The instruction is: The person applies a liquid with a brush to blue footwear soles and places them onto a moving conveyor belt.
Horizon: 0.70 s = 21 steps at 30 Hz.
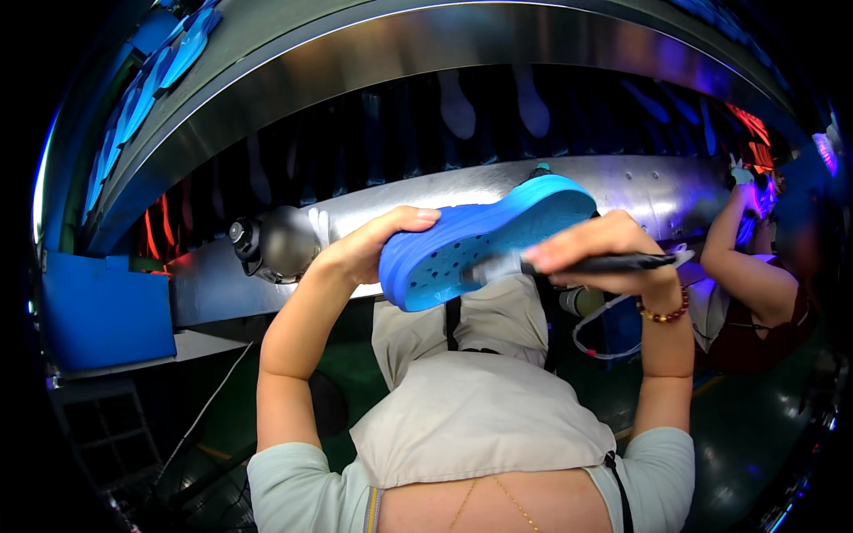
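In front of my lap I hold up a blue shoe sole (542,200), tilted, with its hollow light-blue inner face and rows of small holes turned toward me. My left hand (364,244) grips its left end, thumb over the darker blue outer wall. My right hand (600,249) is closed round the dark handle of a brush (613,264). The brush's pale head, smeared by motion, lies over the inside of the sole near its left end; whether it touches the surface is hard to tell.
Behind the sole runs a shiny metal bench (204,280). On it at left stands a bottle (284,244) with a black lid. A blue box (107,306) is far left. Several soles (458,107) line the dark opening beyond. At right, a co-worker's arm (746,266) reaches toward the bench.
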Available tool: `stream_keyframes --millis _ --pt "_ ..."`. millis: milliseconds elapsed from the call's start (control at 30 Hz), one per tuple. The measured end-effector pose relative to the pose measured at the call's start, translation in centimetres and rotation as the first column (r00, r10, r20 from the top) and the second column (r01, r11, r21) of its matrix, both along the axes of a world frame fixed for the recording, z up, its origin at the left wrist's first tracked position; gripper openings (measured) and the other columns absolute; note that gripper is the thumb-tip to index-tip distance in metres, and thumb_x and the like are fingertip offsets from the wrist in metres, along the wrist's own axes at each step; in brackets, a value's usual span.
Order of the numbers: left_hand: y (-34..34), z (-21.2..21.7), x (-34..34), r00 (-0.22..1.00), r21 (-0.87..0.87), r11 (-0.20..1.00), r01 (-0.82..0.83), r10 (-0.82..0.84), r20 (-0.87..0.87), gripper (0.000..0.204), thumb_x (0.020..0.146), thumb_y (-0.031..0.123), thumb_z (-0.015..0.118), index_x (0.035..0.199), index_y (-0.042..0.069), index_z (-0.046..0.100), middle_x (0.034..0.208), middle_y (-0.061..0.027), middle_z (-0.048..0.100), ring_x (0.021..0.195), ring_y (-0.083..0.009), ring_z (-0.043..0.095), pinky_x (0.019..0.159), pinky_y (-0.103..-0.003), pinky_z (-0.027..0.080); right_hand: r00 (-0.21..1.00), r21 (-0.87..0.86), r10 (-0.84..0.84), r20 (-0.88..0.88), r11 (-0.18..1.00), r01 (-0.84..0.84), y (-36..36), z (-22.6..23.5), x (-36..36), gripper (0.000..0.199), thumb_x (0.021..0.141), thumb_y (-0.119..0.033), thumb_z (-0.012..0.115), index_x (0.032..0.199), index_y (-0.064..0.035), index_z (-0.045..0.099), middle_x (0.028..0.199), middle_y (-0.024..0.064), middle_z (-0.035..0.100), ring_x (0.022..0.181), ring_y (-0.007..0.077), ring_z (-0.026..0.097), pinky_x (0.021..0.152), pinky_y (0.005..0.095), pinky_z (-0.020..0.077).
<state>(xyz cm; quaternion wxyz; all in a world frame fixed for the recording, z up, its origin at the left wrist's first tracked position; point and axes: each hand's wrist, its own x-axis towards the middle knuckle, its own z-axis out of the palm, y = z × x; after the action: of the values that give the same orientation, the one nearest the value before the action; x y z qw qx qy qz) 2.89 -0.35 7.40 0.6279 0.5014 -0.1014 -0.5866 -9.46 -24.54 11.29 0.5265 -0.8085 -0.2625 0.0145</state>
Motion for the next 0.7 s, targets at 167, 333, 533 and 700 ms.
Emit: stream_keyframes --millis 167,333,533,700 --pt "1.5 -1.7 0.8 0.991 -0.04 0.991 -0.13 0.13 0.003 0.059 0.073 0.041 0.055 0.112 -0.004 0.051 0.104 -0.0209 0.056 0.085 -0.0251 0.058 0.076 -0.033 0.047 0.998 -0.137 0.06 -0.026 0.989 -0.063 -0.8 -0.3 -0.8 0.025 0.066 0.006 0.066 0.091 -0.0003 0.064 0.094 0.0165 0.063 0.084 0.0244 0.064 0.073 0.0293 0.0505" --pt "2.9 -2.6 1.6 0.978 -0.107 0.973 -0.204 0.207 0.022 0.056 0.075 0.04 0.053 0.111 -0.004 0.052 0.101 -0.0187 0.058 0.085 -0.0236 0.058 0.075 -0.032 0.047 0.937 0.028 -0.236 -0.259 0.967 0.252 -1.0 -2.3 -0.5 0.022 0.066 0.006 0.067 0.087 0.0 0.064 0.094 0.0164 0.063 0.084 0.023 0.063 0.072 0.0286 0.0508" --pt "4.3 -4.1 3.5 0.853 -0.342 0.812 -0.474 0.327 -0.406 0.057 0.082 0.052 0.044 0.102 0.002 0.061 0.095 -0.0135 0.063 0.085 -0.0296 0.061 0.078 -0.045 0.048 0.98 0.215 -0.172 -0.104 0.958 0.191 0.7 -0.3 -1.8 0.022 0.066 0.004 0.067 0.088 0.0034 0.063 0.091 0.0191 0.063 0.09 0.0262 0.062 0.081 0.0327 0.0487" --pt "-3.5 -8.8 0.1 0.829 -0.558 0.624 -0.548 0.317 -0.46 0.089 0.076 0.072 0.024 0.133 0.003 0.024 0.13 -0.0187 0.037 0.117 -0.0342 0.039 0.098 -0.048 0.031 0.904 0.137 -0.427 -0.029 0.894 0.427 2.6 -4.2 1.2 0.018 0.069 -0.002 0.065 0.087 -0.0009 0.065 0.087 0.0134 0.064 0.103 0.0237 0.053 0.079 0.031 0.0452"
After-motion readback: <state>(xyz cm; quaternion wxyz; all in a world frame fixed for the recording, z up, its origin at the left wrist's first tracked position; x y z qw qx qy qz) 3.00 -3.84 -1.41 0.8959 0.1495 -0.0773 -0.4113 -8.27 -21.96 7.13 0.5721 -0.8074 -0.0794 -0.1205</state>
